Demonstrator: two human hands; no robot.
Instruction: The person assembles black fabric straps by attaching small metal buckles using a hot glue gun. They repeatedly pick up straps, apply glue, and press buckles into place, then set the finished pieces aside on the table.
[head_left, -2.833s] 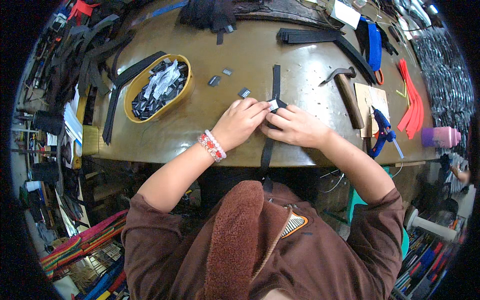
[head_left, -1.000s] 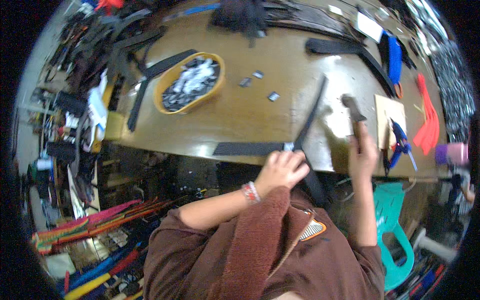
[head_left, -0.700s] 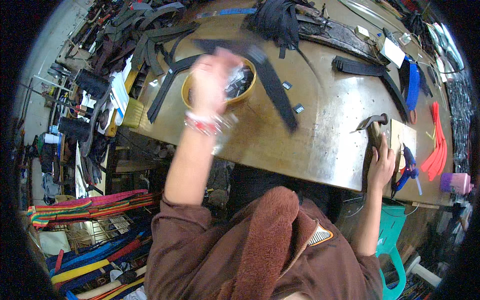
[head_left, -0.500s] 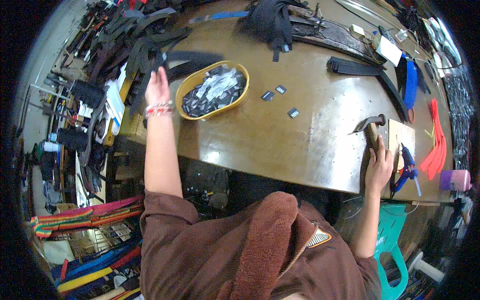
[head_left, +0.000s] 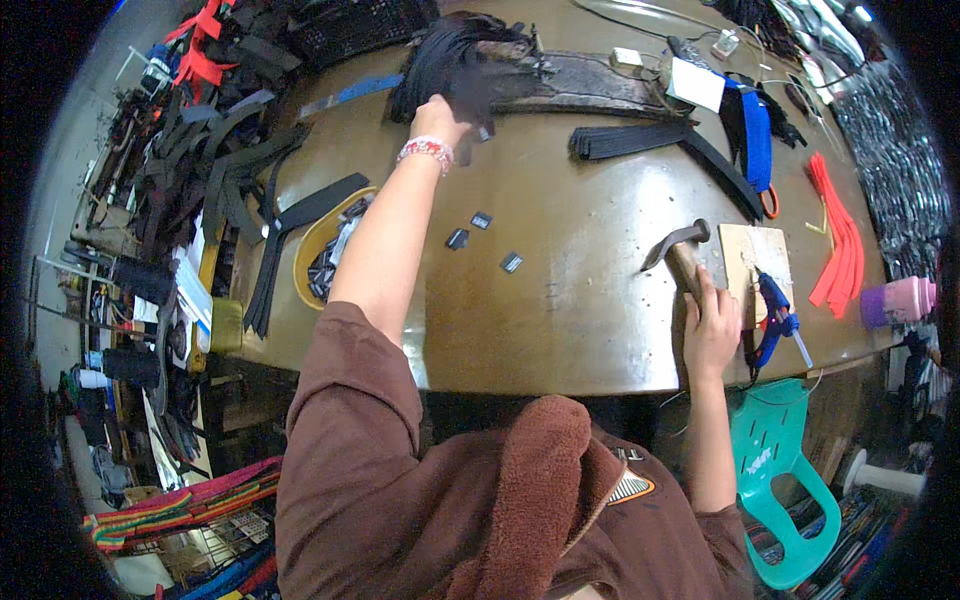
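My left hand reaches across to a thick bundle of black straps at the far side. Its fingers are hidden and blurred against the straps, and a small dark label shows just beside them. Over at the right, my right hand is closed around the wooden handle of a hammer, whose metal head lies on the table. A yellow oval basket of small black labels is partly covered by my left forearm. Several loose labels lie in the middle.
Black straps lie by the basket, and another stack lies farther right. Right of the hammer are a board, a blue glue gun, red strips and a pink-purple container. A green plastic chair stands below the table edge.
My left hand has moved from the black straps left of the basket to the far bundle. My right hand stays at the hammer. The whole view has shifted.
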